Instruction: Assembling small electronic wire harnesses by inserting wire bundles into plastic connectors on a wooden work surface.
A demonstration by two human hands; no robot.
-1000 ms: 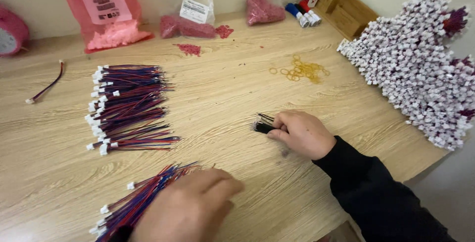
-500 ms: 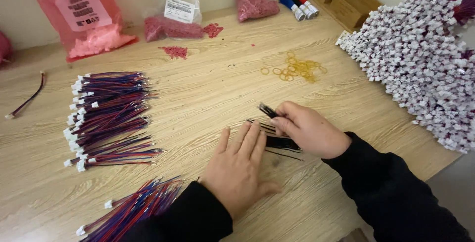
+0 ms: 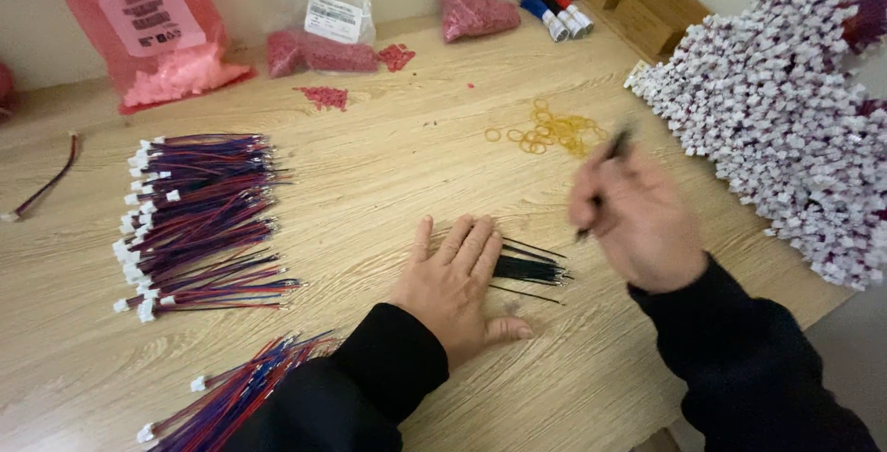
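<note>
My left hand (image 3: 459,286) lies flat, palm down, fingers spread, pressing on a small bundle of thin black ties (image 3: 528,269) on the wooden table (image 3: 397,175). My right hand (image 3: 636,221) is raised above the table to the right, blurred by motion, gripping a thin black tie (image 3: 605,170) that sticks out above and below its fingers. Yellow rubber bands (image 3: 554,130) lie beyond it. Red-and-blue wires with white connectors (image 3: 199,216) are laid out at the left; another bunch of the same wires (image 3: 231,395) lies under my left sleeve.
A big heap of wire bundles with white connectors (image 3: 785,110) fills the right side. Pink bags (image 3: 157,27) and clear bags of red parts (image 3: 319,41) stand along the back wall, with a wooden box (image 3: 642,8) and markers (image 3: 554,18). A lone wire (image 3: 46,184) lies far left.
My right hand has lifted off the black bundle and swung up to the right with one black tie. My left hand has stayed flat on the bundle.
</note>
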